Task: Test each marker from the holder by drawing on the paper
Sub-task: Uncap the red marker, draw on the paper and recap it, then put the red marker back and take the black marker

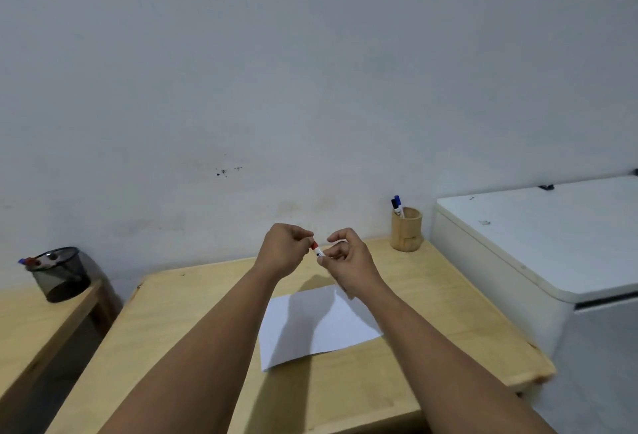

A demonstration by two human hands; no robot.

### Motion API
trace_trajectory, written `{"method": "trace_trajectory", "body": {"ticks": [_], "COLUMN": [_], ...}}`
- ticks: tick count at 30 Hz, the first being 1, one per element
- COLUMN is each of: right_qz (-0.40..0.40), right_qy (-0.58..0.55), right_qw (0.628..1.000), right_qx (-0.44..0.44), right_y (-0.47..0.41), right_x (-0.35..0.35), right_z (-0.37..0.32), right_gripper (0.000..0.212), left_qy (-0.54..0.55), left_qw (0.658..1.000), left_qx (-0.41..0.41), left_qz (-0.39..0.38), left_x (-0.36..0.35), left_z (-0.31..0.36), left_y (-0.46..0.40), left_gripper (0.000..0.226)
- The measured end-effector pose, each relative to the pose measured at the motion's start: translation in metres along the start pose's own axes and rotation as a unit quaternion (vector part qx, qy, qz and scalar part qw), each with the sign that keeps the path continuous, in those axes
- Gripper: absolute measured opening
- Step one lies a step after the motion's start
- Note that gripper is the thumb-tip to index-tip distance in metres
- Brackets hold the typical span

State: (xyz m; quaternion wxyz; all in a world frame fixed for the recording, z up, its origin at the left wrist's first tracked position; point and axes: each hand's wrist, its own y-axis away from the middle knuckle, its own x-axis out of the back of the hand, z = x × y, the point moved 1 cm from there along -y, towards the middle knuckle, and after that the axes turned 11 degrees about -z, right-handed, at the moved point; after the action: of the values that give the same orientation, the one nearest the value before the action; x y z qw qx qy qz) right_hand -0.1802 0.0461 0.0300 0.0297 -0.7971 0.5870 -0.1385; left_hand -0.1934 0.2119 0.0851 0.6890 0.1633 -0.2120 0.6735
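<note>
- Clearly both hands are working one marker [318, 251] between them, lifted above the paper [319, 325] and clear of it
- The left hand [283, 250] is closing its fingers [303, 239] around the red cap end, and the right hand [348, 262] is pinching the white barrel between thumb and fingertips [330, 251]; my guess is they are gripping opposite ends this way so the cap can be pulled straight off, or pushed back on, though which one is not showing
- Only a short stretch of the marker is showing in the gap between the two sets of fingers, red toward the left ones, white toward the right ones
- The paper is lying flat just under and nearer than the fingers, likely put there so the tip can drop onto it with little travel; it is looking blank where the arms' shadow is not covering it
- The holder [406, 229] is standing beyond and to the right of the right fingers, well apart from them, with two more markers [397, 205] leaning in it, blue and black caps up, so they are seemingly waiting their turn
- The table [431, 288] is pale wood, pushed against a plain grey-white wall [241, 71]
- A white cabinet [538, 243] is sitting far right of the fingers
- A mesh cup [62, 274] with pens is leaning on a second table [31, 323], far left of the left fingers
</note>
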Motion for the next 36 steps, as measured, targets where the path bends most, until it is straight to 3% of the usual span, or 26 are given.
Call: {"method": "trace_trajectory", "body": {"ticks": [4, 7, 11, 13, 20, 24, 27, 30, 33, 36], "right_qz": [0.021, 0.083, 0.226, 0.257, 0.211, 0.151, 0.142, 0.151, 0.112, 0.120], "right_qy": [0.012, 0.054, 0.085, 0.093, 0.162, 0.268, 0.350, 0.426, 0.485, 0.447], "right_qw": [1.000, 0.995, 0.970, 0.962, 0.964, 0.950, 0.924, 0.892, 0.863, 0.878], "right_qx": [-0.001, -0.007, 0.006, 0.020, 0.004, -0.061, -0.058, -0.023, -0.084, -0.119], "right_y": [-0.005, -0.028, -0.065, -0.085, -0.139, -0.144, -0.140, -0.142, -0.146, -0.149], "right_x": [0.050, 0.104, 0.193, 0.226, 0.257, 0.246, 0.233, 0.224, 0.217, 0.216], "right_z": [0.016, 0.017, 0.000, -0.005, 0.017, 0.046, 0.062, 0.066, 0.068, 0.071], "right_gripper": [0.036, 0.030, 0.023, 0.023, 0.025, 0.038, 0.051, 0.036, 0.040, 0.036], "left_qy": [-0.053, -0.091, -0.068, -0.073, -0.084, -0.068, -0.055, -0.057, -0.070, -0.076], "left_qw": [0.993, 0.988, 0.995, 0.995, 0.994, 0.996, 0.996, 0.996, 0.995, 0.994], "left_qx": [-0.064, -0.096, -0.060, -0.039, 0.006, -0.003, 0.003, 0.007, -0.007, -0.008], "left_qz": [-0.078, -0.081, -0.050, -0.056, -0.062, -0.064, -0.069, -0.067, -0.073, -0.076], "left_x": [-0.048, -0.088, -0.135, -0.156, -0.208, -0.228, -0.234, -0.237, -0.236, -0.235], "left_z": [0.030, 0.050, 0.043, 0.034, 0.011, 0.011, 0.010, 0.004, 0.007, 0.010], "left_y": [-0.028, -0.059, -0.105, -0.126, -0.183, -0.198, -0.202, -0.207, -0.208, -0.209], "left_gripper": [0.025, 0.048, 0.064, 0.072, 0.096, 0.086, 0.075, 0.069, 0.072, 0.070]}}
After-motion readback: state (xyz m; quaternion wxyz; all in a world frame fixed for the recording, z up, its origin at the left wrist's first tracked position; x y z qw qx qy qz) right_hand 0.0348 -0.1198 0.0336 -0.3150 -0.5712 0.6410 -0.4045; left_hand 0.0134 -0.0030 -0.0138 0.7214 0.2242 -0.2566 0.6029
